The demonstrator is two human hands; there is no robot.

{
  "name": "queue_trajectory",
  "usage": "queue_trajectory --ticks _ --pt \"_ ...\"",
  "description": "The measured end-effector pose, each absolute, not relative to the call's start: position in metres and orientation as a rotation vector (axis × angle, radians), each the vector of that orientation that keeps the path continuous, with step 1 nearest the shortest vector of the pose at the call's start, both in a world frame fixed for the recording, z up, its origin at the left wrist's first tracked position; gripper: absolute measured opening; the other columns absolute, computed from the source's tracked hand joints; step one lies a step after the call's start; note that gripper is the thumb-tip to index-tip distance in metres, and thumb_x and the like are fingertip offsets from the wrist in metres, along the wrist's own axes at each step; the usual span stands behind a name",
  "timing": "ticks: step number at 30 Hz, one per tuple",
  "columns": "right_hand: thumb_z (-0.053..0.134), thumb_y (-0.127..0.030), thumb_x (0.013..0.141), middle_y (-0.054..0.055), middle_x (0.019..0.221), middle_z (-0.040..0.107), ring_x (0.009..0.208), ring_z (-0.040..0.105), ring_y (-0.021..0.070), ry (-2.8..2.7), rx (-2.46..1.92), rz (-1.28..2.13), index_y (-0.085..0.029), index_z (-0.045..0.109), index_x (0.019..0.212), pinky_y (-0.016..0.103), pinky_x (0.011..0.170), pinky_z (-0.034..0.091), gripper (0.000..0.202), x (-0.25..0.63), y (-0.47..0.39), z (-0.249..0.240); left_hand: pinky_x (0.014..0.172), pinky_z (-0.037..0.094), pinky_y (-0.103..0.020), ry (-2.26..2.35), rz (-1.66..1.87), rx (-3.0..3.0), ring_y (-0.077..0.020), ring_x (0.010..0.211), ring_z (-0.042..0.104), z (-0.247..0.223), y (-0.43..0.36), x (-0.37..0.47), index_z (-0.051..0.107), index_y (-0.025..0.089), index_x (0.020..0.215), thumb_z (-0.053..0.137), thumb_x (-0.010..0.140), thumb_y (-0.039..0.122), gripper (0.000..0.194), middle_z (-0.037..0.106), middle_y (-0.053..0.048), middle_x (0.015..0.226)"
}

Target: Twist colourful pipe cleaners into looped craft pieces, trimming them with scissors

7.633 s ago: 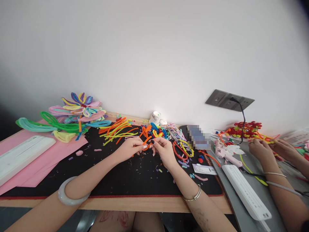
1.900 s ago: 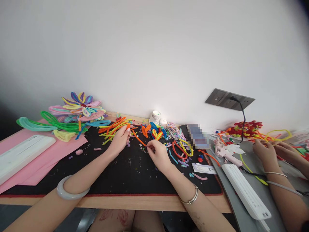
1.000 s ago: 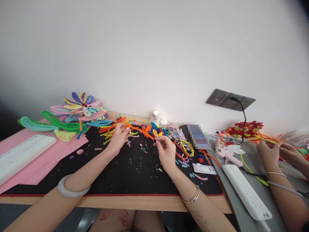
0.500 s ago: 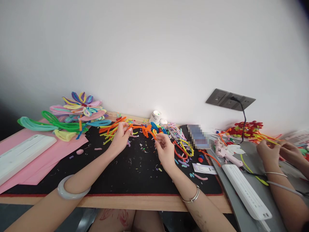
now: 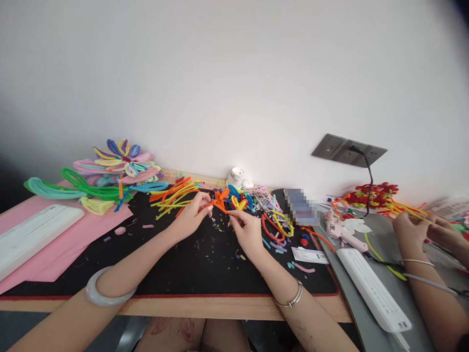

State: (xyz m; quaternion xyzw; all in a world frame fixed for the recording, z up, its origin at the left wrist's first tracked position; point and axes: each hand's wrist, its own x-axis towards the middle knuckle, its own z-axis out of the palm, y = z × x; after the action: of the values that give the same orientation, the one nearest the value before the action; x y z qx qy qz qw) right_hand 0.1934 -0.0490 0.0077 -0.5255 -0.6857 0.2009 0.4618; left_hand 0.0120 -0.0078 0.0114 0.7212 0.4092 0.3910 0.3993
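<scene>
Between my two hands stretches a short orange pipe cleaner (image 5: pixel 220 207), lifted over the black mat (image 5: pixel 176 269). My left hand (image 5: pixel 196 214) pinches its left end between thumb and finger. At the other end my right hand (image 5: pixel 246 228) has its fingers closed on it. Just behind lie folded orange pipe cleaner loops (image 5: pixel 222 196), with blue and yellow loops (image 5: pixel 237 198) to their right. Loose orange and yellow pipe cleaners (image 5: pixel 174 195) are heaped beyond my left hand.
Pipe cleaner flowers (image 5: pixel 126 161) and a white box (image 5: pixel 40 234) on pink sheets stand left. To the right are a phone (image 5: pixel 301 208), a pink glue gun (image 5: pixel 344 232) and a white power strip (image 5: pixel 373 288). A co-worker's hands (image 5: pixel 412 230) handle yellow pipe cleaners at far right.
My hands have drawn closer together, the left one moving right and slightly down. The arched orange pipe cleaner between them now shows as a shorter, straighter span.
</scene>
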Motion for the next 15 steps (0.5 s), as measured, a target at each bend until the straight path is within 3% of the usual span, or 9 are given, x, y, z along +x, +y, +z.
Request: queue_trajectory --ticks 2,6,9,15 --pt "0.049 -0.021 0.080 0.003 0.065 0.067 0.052 0.057 0.0135 -1.688 -1.294 0.507 -0.016 0.068 0.086 0.024 0.054 0.045 0.021 0.1926 -0.0491 0.0079 0.073 0.039 -0.029 0.994 0.960 1.854 -0.0136 0.071 0.052 0.0119 -0.0100 0.0132 0.038 0.022 0.092 0.040 0.085 0.028 0.009 0.056 0.002 0.075" --pt "0.049 -0.022 0.080 0.003 0.064 0.066 0.051 0.055 0.0128 -1.699 -1.300 0.533 -0.016 0.068 0.086 0.023 0.052 0.043 0.021 0.1920 -0.0495 0.0084 0.063 0.041 -0.026 0.979 0.902 1.853 -0.0117 0.058 0.051 0.0107 -0.0115 0.0143 0.038 0.022 0.094 0.041 0.085 0.029 0.012 0.059 0.002 0.078" --pt "0.049 -0.022 0.080 0.003 0.064 0.065 0.051 0.054 0.0126 -1.698 -1.295 0.547 -0.015 0.068 0.086 0.022 0.052 0.042 0.021 0.1921 -0.0494 0.0080 0.070 0.044 -0.029 0.992 0.899 1.894 -0.0140 0.066 0.056 0.0105 -0.0114 0.0142 0.039 0.022 0.093 0.044 0.084 0.029 0.013 0.061 0.001 0.078" --pt "0.048 -0.022 0.081 0.002 0.064 0.064 0.051 0.053 0.0127 -1.665 -1.297 0.571 -0.016 0.066 0.087 0.023 0.053 0.042 0.020 0.1930 -0.0491 0.0071 0.080 0.045 -0.034 0.959 0.914 1.896 -0.0159 0.074 0.063 0.0116 -0.0117 0.0130 0.036 0.021 0.118 0.039 0.085 0.022 0.033 0.066 -0.002 0.083"
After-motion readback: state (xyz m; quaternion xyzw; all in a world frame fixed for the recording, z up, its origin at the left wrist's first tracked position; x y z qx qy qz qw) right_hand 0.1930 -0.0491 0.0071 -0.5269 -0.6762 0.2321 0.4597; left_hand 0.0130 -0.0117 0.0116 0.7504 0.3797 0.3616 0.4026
